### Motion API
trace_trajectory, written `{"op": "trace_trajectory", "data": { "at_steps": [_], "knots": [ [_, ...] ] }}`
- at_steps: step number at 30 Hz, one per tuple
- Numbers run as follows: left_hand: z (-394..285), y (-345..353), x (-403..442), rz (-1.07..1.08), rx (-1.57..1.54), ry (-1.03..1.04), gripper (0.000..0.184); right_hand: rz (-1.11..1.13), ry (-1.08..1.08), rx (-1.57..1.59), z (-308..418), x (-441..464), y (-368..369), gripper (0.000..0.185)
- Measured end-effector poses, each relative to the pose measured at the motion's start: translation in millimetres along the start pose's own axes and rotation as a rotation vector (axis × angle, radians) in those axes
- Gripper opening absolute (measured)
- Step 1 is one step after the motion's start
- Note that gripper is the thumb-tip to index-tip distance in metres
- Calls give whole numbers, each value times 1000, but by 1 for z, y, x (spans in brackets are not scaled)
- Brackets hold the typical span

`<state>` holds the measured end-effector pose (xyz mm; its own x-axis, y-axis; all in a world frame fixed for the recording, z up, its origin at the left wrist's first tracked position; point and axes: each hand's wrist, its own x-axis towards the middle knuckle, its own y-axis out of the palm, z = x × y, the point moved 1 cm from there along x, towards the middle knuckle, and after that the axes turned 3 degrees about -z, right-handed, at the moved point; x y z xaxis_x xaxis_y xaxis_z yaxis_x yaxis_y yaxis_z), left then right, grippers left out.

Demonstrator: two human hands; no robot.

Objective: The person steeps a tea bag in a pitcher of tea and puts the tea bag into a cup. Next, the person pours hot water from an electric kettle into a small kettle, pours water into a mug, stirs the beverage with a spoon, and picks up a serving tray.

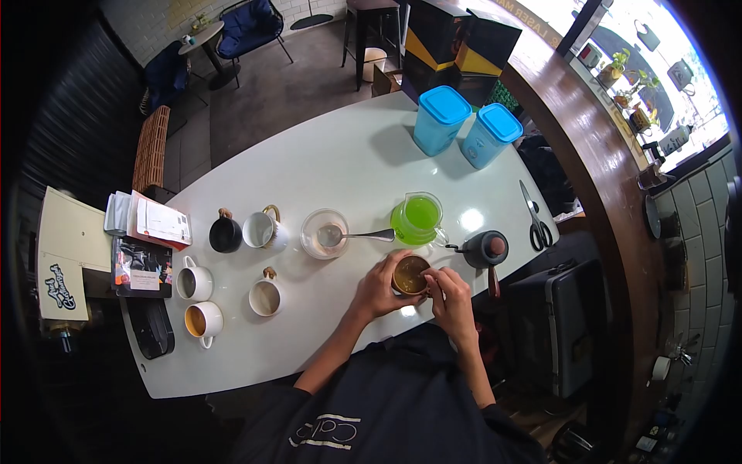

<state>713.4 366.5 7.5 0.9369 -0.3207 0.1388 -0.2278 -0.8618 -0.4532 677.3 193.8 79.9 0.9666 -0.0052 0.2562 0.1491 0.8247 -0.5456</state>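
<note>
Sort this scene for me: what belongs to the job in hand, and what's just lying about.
Probably in the job:
- cup, in the left hand, right hand at its rim
- jug of green liquid, close by
- spoon, resting in the clear bowl

Probably lying about:
- scissors
- blue-lidded tubs

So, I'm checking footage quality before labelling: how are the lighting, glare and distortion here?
Head view: window at upper right blown out; glare spots on the white table, one right of the green jug; soft shadow left of the blue-lidded containers; dark case sunk in shade; wide-angle bending of the wooden counter; corners blacked out.
</note>
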Motion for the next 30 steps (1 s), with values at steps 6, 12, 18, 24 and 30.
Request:
{"op": "trace_trajectory", "data": {
  "at_steps": [6, 12, 18, 24, 30],
  "knots": [
    [-1, 0, 0, -4, 14, 0, 92, -18, -8, -108, -3, 1, -9, 11],
    [-3, -1, 1, -1, 14, 17, 92, -39, 38, 13, -3, 8, -1, 13],
    [-5, -1, 0, -5, 9, 17, 92, 41, 34, -18, -5, 4, -8, 12],
    [-6, -1, 1, -29, 28, 36, 91, -84, 51, -9, -6, 10, -9, 11],
    [-6, -2, 1, -17, 18, 20, 92, 57, 14, 12, -3, 8, -11, 11]
  ]
}}
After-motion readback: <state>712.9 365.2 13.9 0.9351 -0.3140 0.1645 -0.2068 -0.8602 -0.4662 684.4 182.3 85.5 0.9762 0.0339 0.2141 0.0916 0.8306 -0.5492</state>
